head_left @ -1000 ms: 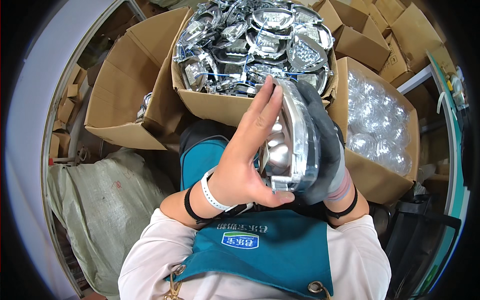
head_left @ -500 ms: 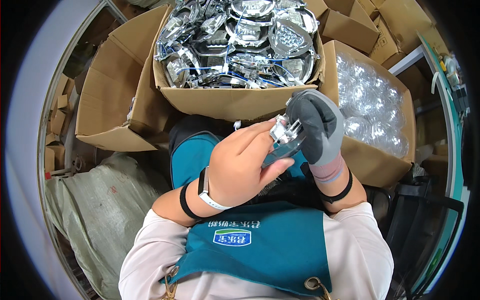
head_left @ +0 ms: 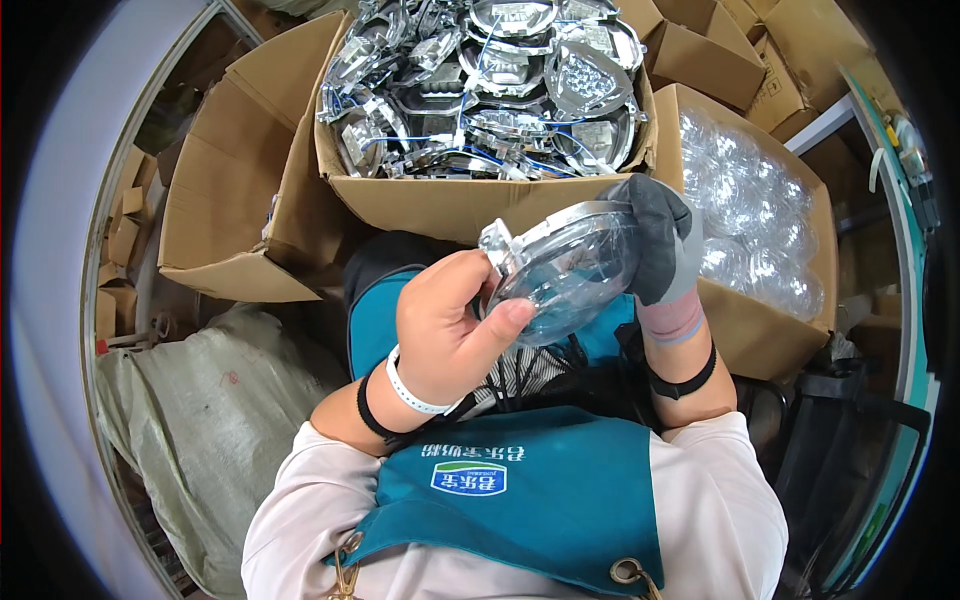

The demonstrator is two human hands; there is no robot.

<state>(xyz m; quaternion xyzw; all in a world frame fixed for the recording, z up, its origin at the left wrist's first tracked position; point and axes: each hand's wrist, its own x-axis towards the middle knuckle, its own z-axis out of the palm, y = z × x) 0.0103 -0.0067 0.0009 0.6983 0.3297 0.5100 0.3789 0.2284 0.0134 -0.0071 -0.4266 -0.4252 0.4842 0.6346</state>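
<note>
Both hands hold one round lamp part (head_left: 568,268) with a clear plastic dome and a silvery rim, tilted in front of my chest. My left hand (head_left: 448,330), bare, with a white wristband, pinches its lower left edge between thumb and fingers. My right hand (head_left: 655,245), in a grey glove, grips its upper right rim. Just beyond stands an open cardboard box (head_left: 400,200) heaped with several silvery lamp parts and blue wires.
To the right an open carton (head_left: 745,330) holds several clear plastic domes. An open brown box (head_left: 225,210) sits at left, above a grey woven sack (head_left: 190,420). More cartons (head_left: 720,50) are stacked behind. A teal apron (head_left: 520,500) covers my lap.
The lamp part has turned from edge-on with its silver back showing to dome side toward me, and both hands have lowered slightly away from the camera.
</note>
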